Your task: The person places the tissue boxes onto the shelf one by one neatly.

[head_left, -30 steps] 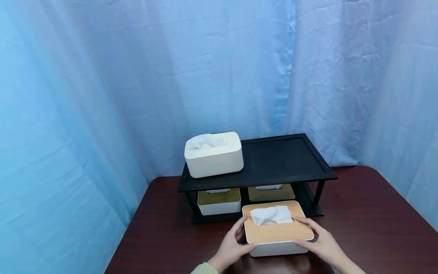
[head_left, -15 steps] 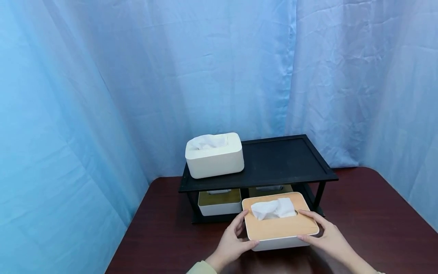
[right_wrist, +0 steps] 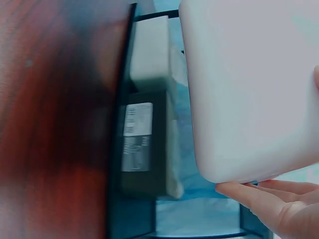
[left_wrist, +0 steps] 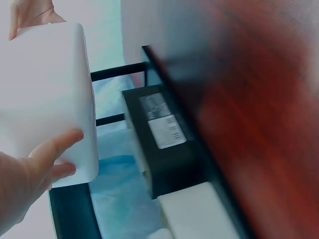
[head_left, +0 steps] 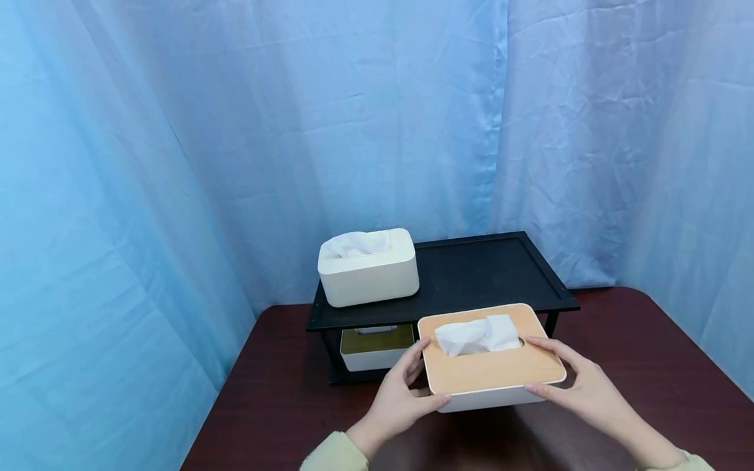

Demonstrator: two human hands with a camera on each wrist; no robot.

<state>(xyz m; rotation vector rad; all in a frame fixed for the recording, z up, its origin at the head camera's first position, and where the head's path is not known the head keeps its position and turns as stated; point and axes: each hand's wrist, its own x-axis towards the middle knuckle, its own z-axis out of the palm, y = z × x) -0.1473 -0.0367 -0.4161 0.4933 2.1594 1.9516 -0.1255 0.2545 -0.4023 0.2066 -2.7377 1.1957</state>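
A tissue box [head_left: 489, 366] with a wood-coloured lid, white sides and a white tissue poking out is held up between both hands, before the black two-tier rack [head_left: 477, 275]. My left hand [head_left: 403, 396] grips its left end, thumb on the front and fingers on the lid's left side. The right hand [head_left: 583, 386] grips the other end, thumb at the front corner and a finger on top. Both wrist views show the smooth white underside [right_wrist: 249, 94] of this box. On the rack's top left stands an all-white tissue box [head_left: 371, 278].
On the rack's lower level sits another lidded tissue box [head_left: 377, 350] at left. Beside it, a dark box [left_wrist: 159, 139] with a white label shows only in the wrist views. Dark red table [head_left: 271, 392] surrounds the rack; blue curtains [head_left: 247, 131] hang behind.
Both hands have raised the wood-lidded tissue box up and slightly right, toward the rack. It now hides the right lower compartment in the head view. The white tissue box stays put.
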